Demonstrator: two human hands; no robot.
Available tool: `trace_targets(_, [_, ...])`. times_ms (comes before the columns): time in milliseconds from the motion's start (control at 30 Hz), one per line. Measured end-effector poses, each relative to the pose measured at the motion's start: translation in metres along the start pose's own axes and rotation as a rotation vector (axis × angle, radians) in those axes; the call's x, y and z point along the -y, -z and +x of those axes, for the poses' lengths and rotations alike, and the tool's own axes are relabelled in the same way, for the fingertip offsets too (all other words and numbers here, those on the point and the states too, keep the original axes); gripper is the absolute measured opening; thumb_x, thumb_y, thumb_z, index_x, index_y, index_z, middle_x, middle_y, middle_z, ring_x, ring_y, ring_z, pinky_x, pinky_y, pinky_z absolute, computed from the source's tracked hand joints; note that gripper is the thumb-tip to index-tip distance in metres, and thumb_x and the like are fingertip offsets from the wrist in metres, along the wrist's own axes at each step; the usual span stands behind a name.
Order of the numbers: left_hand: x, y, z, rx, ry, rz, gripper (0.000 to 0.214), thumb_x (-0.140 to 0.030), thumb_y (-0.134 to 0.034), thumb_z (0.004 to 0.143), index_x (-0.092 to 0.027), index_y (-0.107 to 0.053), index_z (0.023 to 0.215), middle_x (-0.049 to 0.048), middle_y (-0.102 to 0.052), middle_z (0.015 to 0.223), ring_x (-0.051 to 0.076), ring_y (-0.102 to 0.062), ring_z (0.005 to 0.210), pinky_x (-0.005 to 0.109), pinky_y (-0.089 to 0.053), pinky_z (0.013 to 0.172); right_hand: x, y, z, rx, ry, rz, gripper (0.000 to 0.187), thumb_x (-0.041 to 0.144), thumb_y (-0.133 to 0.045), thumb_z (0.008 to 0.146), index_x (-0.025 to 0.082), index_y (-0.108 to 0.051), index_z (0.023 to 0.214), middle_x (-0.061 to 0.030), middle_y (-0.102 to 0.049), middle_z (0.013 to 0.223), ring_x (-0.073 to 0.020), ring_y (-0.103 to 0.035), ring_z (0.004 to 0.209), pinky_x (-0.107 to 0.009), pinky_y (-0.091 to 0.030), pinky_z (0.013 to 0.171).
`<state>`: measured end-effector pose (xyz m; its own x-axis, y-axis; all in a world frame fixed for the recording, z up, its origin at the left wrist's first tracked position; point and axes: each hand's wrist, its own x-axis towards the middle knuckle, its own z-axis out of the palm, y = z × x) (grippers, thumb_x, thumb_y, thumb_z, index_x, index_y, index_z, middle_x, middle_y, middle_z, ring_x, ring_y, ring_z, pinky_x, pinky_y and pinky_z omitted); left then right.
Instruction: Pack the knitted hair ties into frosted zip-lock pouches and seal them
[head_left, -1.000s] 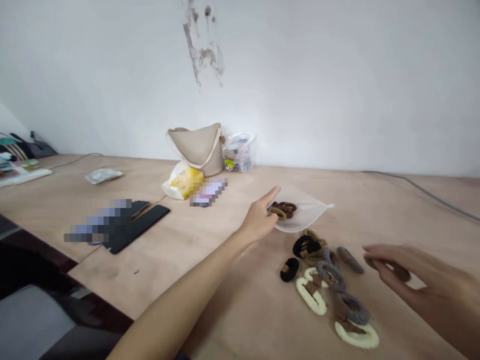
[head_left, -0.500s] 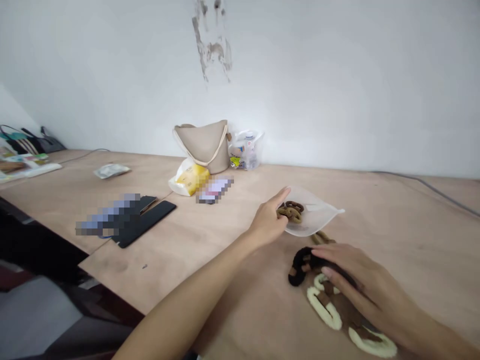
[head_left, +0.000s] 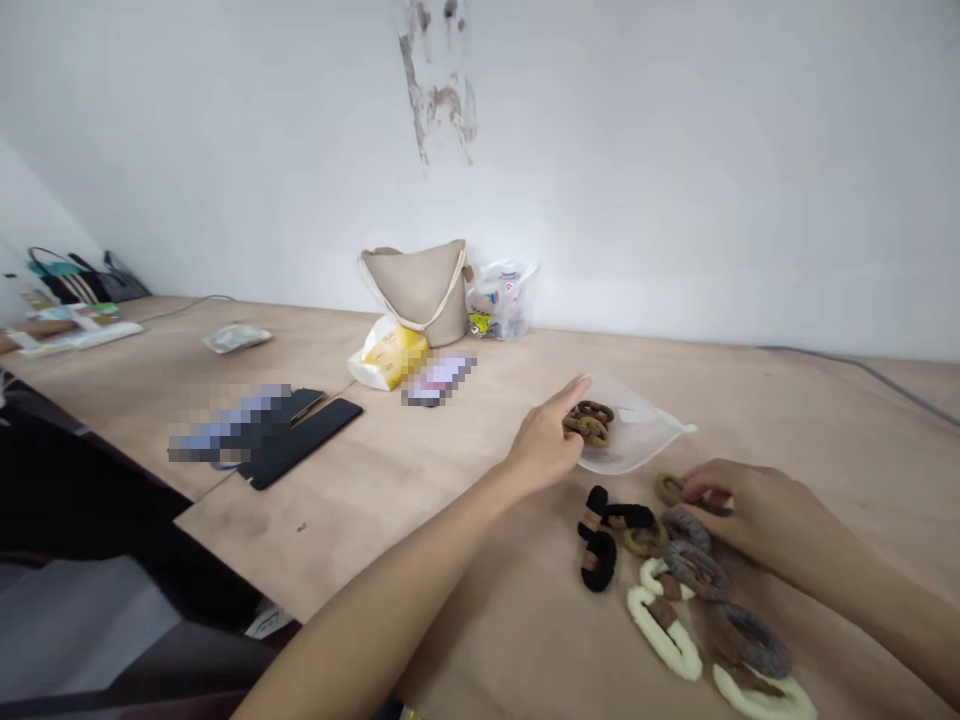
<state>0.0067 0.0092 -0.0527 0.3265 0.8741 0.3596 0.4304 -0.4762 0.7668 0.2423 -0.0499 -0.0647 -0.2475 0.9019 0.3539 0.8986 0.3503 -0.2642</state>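
Observation:
My left hand [head_left: 544, 440] is at the mouth of a frosted plastic bag [head_left: 641, 430], holding it spread between index finger and thumb. Inside the bag lie brown and olive hair ties [head_left: 594, 432]. With bent fingers, my right hand [head_left: 750, 500] pinches an olive-brown hair tie [head_left: 670, 488] on the table, just in front of the bag. Loose hair ties are spread beside it: black ones [head_left: 598, 560], an olive one [head_left: 646, 540], grey ones [head_left: 697, 568] and cream ones [head_left: 667, 640] with brown bands.
On the wooden table [head_left: 420, 490], a beige handbag [head_left: 416, 285], a yellow tissue pack [head_left: 390, 358] and a clear bag of items [head_left: 504, 300] stand by the wall. Left are a blurred-out phone [head_left: 440, 380] and a black slab [head_left: 304, 443]. A cable [head_left: 862, 372] runs at right.
My right hand has lifted off the pile and moved up towards the bag, now gripping an olive-brown hair tie. The black and grey ties are uncovered. My left hand stays at the bag.

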Motion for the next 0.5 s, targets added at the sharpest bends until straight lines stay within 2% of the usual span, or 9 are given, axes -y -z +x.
trace_targets(67, [-0.001, -0.001, 0.0, 0.003, -0.003, -0.002, 0.08, 0.003, -0.043, 0.061, -0.023, -0.041, 0.137, -0.0026, -0.038, 0.144, 0.018, -0.036, 0.133, 0.032, -0.024, 0.115, 0.004, 0.008, -0.002, -0.034, 0.04, 0.0, 0.014, 0.034, -0.055, 0.076, 0.03, -0.069, 0.072, 0.0017, -0.072, 0.084, -0.0185, -0.065, 0.064, -0.029, -0.049, 0.053])
trace_targets(200, [-0.005, -0.003, -0.001, 0.015, -0.03, 0.005, 0.079, 0.001, -0.044, 0.062, -0.022, -0.039, 0.138, -0.0011, -0.037, 0.145, 0.018, -0.035, 0.134, 0.033, -0.024, 0.114, 0.02, 0.021, 0.01, -0.259, 0.279, -0.003, 0.02, 0.034, -0.049, 0.084, 0.026, -0.067, 0.09, -0.0037, -0.068, 0.107, -0.0229, -0.064, 0.091, -0.036, -0.05, 0.075])
trace_targets(300, [-0.007, -0.004, -0.002, 0.01, -0.03, 0.021, 0.079, 0.001, -0.043, 0.062, -0.02, -0.038, 0.138, 0.0011, -0.036, 0.145, 0.018, -0.034, 0.134, 0.034, -0.024, 0.114, 0.031, 0.02, 0.017, -0.292, 0.369, -0.053, 0.026, 0.031, -0.044, 0.088, 0.021, -0.065, 0.1, -0.0082, -0.064, 0.114, -0.0256, -0.061, 0.096, -0.039, -0.049, 0.078])
trace_targets(400, [-0.008, -0.004, -0.001, 0.014, -0.018, 0.028, 0.078, 0.001, -0.044, 0.062, -0.018, -0.039, 0.138, 0.0023, -0.037, 0.145, 0.019, -0.036, 0.133, 0.034, -0.025, 0.114, 0.037, 0.011, 0.008, -0.187, 0.295, 0.014, 0.024, 0.028, -0.043, 0.088, 0.023, -0.065, 0.093, -0.006, -0.069, 0.099, -0.0225, -0.063, 0.087, -0.035, -0.05, 0.073])
trace_targets(500, [-0.008, -0.004, 0.0, 0.014, -0.003, 0.028, 0.078, 0.001, -0.044, 0.062, -0.017, -0.04, 0.138, 0.0024, -0.039, 0.144, 0.019, -0.036, 0.133, 0.032, -0.025, 0.114, 0.037, 0.002, -0.006, 0.054, 0.128, 0.098, 0.024, 0.023, -0.046, 0.081, 0.026, -0.064, 0.098, -0.0023, -0.07, 0.095, -0.0205, -0.065, 0.083, -0.032, -0.05, 0.07])
